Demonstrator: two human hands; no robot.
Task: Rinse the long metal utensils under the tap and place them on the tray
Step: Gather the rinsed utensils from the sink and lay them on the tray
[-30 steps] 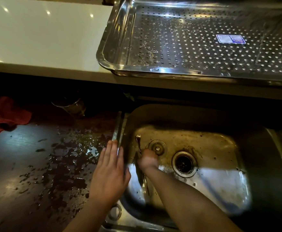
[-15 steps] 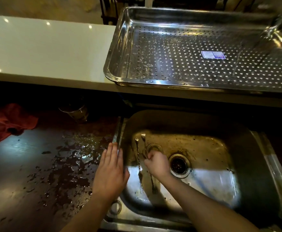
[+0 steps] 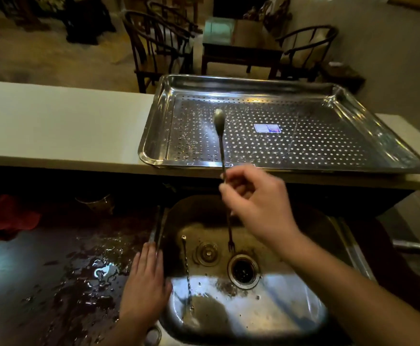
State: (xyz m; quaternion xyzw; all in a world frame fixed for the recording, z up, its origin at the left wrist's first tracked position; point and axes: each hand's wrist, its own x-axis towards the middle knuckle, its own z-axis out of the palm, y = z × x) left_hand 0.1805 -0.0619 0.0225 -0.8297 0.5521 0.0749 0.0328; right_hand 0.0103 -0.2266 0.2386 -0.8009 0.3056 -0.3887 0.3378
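Lifting spoon-fork utensil [image 3: 222,143] from sink [image 3: 266,318]

This looks like a bar or service counter in a tea-house or restaurant-like room rather than a plain home kitchen. A stainless steel sink [image 3: 303,313] is sunk into a dark, wet worktop [image 3: 54,283], with a red cloth [image 3: 4,218] lying well to the left of the sink. Just behind the sink rises a pale raised counter [image 3: 62,126], and on it rests a large perforated steel tray [image 3: 328,143]. Beyond the sink and counter, across a bare floor, stand round-backed dark wooden chairs [image 3: 159,46] beside a dark low table [image 3: 241,54], lit dimly.
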